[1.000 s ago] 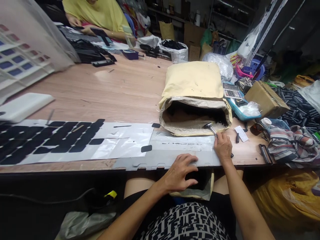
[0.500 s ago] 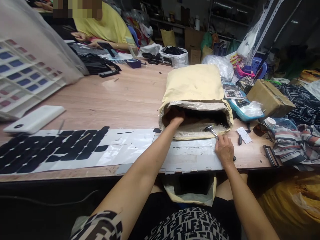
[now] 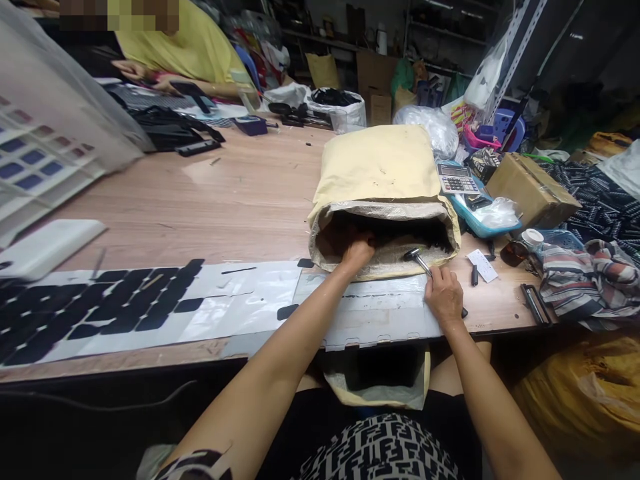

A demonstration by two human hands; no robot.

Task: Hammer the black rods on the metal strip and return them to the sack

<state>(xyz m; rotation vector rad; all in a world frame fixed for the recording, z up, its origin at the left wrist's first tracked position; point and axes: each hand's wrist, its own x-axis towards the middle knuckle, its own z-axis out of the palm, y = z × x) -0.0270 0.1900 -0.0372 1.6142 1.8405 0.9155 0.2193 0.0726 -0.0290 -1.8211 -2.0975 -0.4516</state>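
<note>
A yellow sack (image 3: pixel 379 163) lies on the table with its mouth facing me. My left hand (image 3: pixel 360 249) reaches just inside the sack's opening. Its fingertips are lost in the dark, so I cannot see whether they hold anything. To the right, my right hand (image 3: pixel 444 293) is closed around the handle of a small hammer (image 3: pixel 420 259). The metal head rests by the sack's lower lip. Many flat black rounded pieces (image 3: pixel 150 297) lie in rows on a white sheet (image 3: pixel 240 310) at the left. Another black piece (image 3: pixel 287 312) sits alone near my left forearm.
A blue basket (image 3: pixel 493 230) with a calculator (image 3: pixel 457 179) stands right of the sack, beside a cardboard box (image 3: pixel 533 190). A striped cloth (image 3: pixel 575 280) lies at the right edge. At left are a white crate (image 3: pixel 45 167) and white case (image 3: pixel 55 247). A person in yellow (image 3: pixel 180 43) sits across the table.
My left hand has drawn back slightly toward the sack's mouth. A single black piece now shows beside my left forearm. The view has turned a little to the right; the hammer stays in my right hand.
</note>
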